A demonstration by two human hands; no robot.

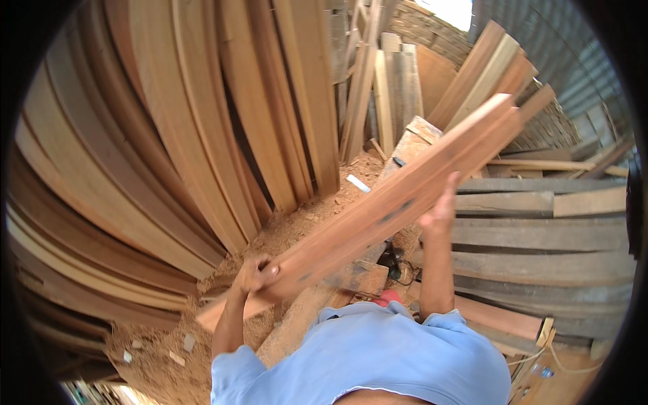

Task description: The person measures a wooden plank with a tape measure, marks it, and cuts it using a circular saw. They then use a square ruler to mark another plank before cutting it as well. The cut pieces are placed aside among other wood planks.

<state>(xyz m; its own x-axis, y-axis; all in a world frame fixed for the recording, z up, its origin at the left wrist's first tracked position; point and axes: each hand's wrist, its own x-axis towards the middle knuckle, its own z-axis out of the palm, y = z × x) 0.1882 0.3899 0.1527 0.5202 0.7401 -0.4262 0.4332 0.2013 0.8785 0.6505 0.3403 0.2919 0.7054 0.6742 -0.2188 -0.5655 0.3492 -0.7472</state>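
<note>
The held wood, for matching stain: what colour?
The held wood is reddish brown, clearest in the head view.

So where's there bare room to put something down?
Mainly the sawdust-covered ground at lower left, between the leaning planks and the left forearm, though small offcuts dot it. A narrower sawdust strip runs between those planks and the held board. It's crowded under the board, around the black object.

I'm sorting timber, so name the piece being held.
The slanting reddish piece, in left hand with right hand against it; tall planks and grey boards are unheld.
</note>
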